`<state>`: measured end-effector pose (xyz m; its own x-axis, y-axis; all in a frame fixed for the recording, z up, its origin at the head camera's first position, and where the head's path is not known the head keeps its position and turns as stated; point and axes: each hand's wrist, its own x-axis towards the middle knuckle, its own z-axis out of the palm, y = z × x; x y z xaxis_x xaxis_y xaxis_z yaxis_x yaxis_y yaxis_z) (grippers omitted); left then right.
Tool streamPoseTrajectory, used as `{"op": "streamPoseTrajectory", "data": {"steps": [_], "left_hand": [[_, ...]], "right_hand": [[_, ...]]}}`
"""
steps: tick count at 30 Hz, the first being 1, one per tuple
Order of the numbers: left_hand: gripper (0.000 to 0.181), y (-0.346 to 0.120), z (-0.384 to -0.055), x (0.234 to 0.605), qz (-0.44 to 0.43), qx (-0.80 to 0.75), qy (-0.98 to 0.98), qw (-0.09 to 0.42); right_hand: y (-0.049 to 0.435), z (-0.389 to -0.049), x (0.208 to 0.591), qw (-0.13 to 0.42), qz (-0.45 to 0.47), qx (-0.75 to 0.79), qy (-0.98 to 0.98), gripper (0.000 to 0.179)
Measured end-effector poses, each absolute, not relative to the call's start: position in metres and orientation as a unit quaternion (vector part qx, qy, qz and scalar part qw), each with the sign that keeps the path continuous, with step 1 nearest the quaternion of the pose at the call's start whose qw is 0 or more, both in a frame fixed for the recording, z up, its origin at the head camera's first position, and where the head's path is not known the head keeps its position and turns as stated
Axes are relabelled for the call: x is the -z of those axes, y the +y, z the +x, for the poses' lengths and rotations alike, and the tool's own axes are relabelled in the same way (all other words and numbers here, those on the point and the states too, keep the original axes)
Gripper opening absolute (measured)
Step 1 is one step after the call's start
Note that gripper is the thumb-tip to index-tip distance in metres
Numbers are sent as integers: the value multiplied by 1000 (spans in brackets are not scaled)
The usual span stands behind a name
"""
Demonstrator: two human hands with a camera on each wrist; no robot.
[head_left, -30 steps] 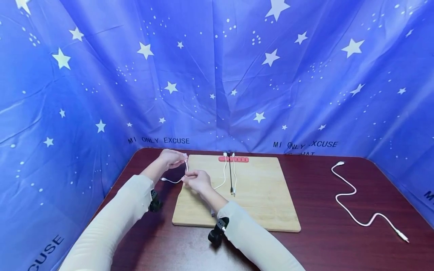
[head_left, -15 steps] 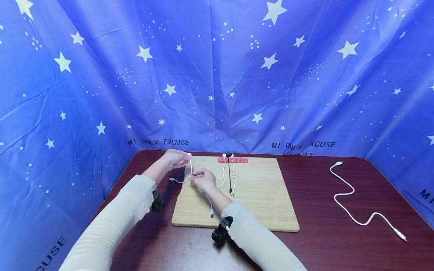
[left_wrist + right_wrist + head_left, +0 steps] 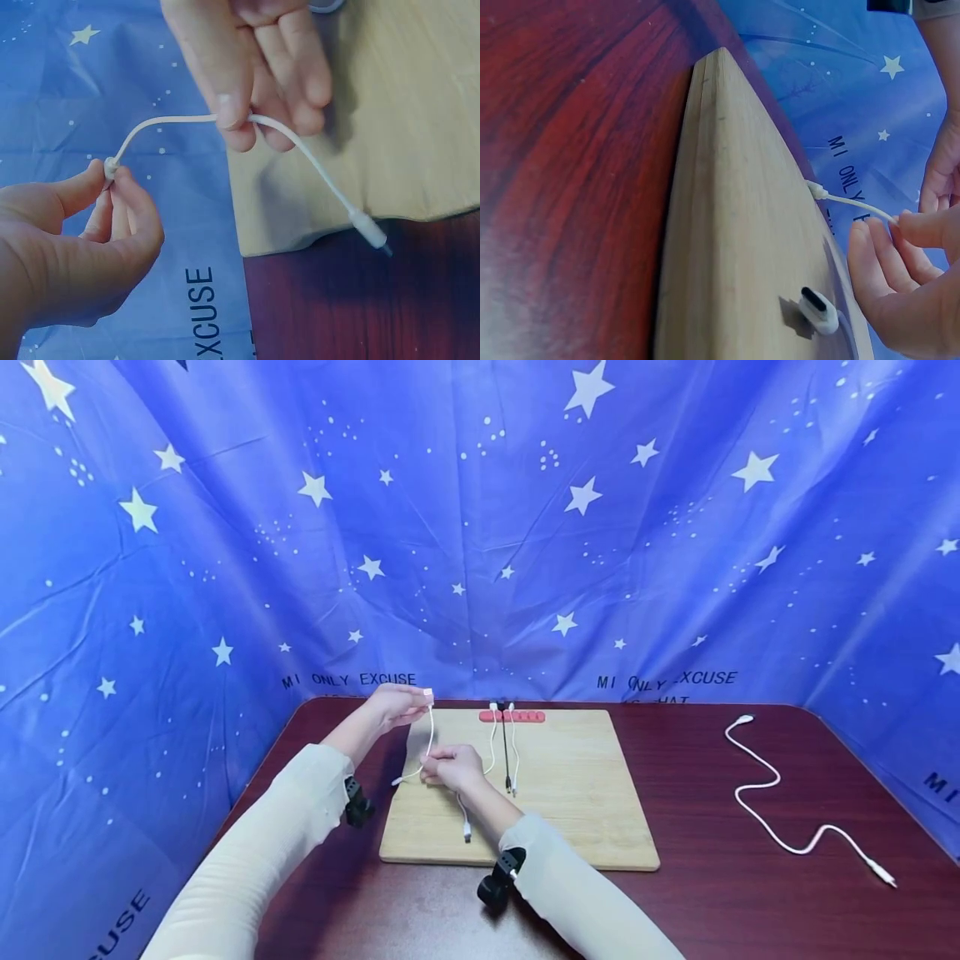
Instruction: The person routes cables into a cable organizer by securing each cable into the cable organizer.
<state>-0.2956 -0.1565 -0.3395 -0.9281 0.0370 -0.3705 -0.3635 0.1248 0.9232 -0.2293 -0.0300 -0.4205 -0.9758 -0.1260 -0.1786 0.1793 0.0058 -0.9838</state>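
In the head view my left hand (image 3: 401, 706) is raised over the far left corner of the wooden board (image 3: 570, 827). It pinches the plug end (image 3: 111, 168) of a short white charging cable (image 3: 431, 731) between thumb and fingers. My right hand (image 3: 457, 768) pinches the same cable along its length, lower and closer in. Beyond those fingers the cable's other plug (image 3: 369, 229) hangs free, pointing off the board's left edge. At the board's far edge a red cable clip strip (image 3: 528, 717) carries a black cable (image 3: 505, 747) between two white cables (image 3: 515, 752).
One clipped white cable runs under my right hand to a plug (image 3: 467, 832) near the board's front. Another white cable (image 3: 761, 787) lies in curves on the dark red table (image 3: 697, 760) to the right. A blue star-printed curtain (image 3: 480, 527) encloses the back and sides.
Both hands have moved right with the white cable, from the board's left edge in over the board. The left hand has risen slightly. The clipped cable's plug has come into view beside the right forearm.
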Motion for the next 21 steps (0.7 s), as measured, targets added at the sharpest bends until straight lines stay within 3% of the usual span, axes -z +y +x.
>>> {"op": "streamPoseTrajectory", "data": {"steps": [12,21], "left_hand": [[46,-152,-302,343,-109,-684,707,139],[42,-153,-303,346,-105,-698,694,141]], "right_hand": [[-18,-217,417,166,0,737,655,25],[-13,-217,421,168,-23,748,642,25]]}}
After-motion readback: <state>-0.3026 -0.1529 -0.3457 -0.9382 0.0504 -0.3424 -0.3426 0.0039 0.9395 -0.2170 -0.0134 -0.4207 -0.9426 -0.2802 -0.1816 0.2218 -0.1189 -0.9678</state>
